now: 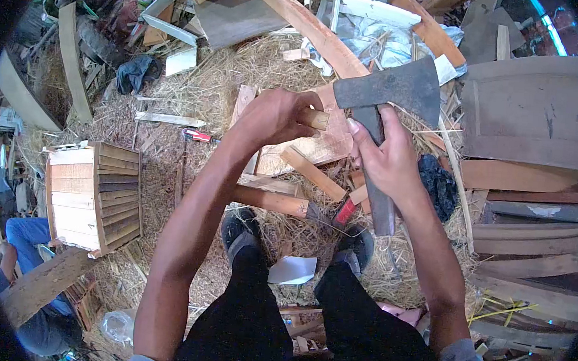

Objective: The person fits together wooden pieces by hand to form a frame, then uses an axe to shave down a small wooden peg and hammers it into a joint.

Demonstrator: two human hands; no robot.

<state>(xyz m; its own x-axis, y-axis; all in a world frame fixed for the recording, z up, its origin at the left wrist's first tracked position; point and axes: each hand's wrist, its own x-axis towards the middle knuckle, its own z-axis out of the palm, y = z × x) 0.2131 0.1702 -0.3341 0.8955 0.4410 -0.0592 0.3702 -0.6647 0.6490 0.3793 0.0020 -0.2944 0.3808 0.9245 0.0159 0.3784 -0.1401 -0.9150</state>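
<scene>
My right hand (390, 151) is wrapped round the handle of a hatchet (395, 87), close under its dark metal head. The head is at the top and the handle runs down toward my feet. In the closed fingers of my left hand (280, 117) is a small wood block (315, 119), left of the hatchet and apart from it. Beneath both hands lies a flat wooden board (329, 139). A wood strip (313, 173) slants across its lower part. Nearer my shoes are a thick wooden piece (270, 201) and a tool with a red handle (345, 212).
Straw and chips cover the ground. A red-handled tool (199, 136) lies left of my arm. A slatted wooden box (71, 194) stands at left, near another person's blue-clad leg (27, 234). Boards (536, 237) are stacked at right; a white sheet (293, 270) lies between my feet.
</scene>
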